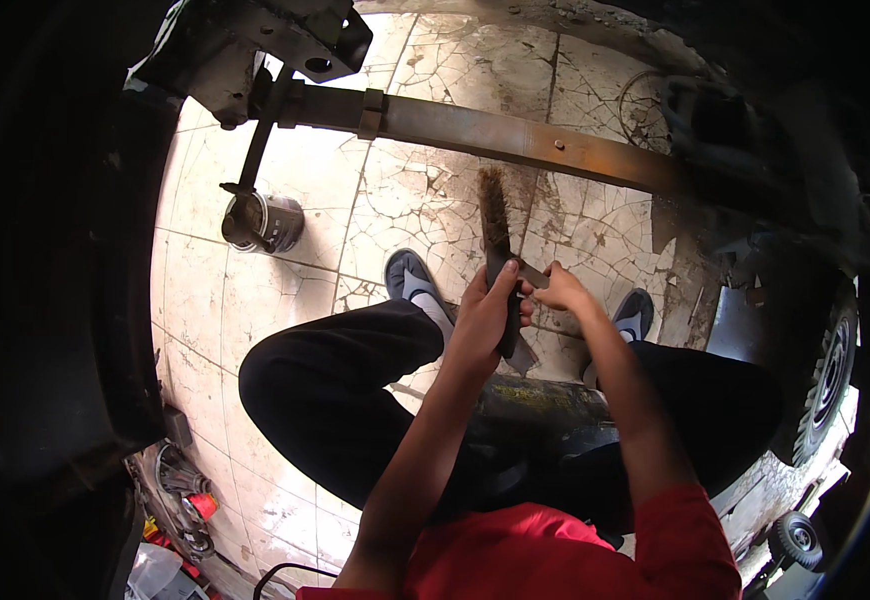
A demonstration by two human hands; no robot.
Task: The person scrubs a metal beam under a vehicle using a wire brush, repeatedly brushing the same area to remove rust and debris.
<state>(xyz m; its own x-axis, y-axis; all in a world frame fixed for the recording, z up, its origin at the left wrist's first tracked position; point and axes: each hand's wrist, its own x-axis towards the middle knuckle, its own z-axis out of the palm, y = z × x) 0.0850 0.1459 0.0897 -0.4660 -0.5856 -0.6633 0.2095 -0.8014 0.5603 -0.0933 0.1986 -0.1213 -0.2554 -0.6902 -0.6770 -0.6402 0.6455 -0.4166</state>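
My left hand (487,305) is wrapped round the dark handle of a brush (494,212), whose worn brown bristles point away from me. Close beside it, my right hand (563,291) pinches a thin flat grey strip (533,273) that reaches to the brush handle. Whether the strip touches the handle, I cannot tell. Both hands are above the floor between my knees. Beyond the bristles, a long leaf spring (515,133) with a rusty-orange stretch runs across from left to right.
A dark metal bracket (310,35) hangs at the upper left, with a rod reaching down over a paint can (277,222). Cracked pale tiles (295,290) cover the floor. A dark cylinder (540,400) lies between my legs. A treaded wheel (830,375) stands at the right.
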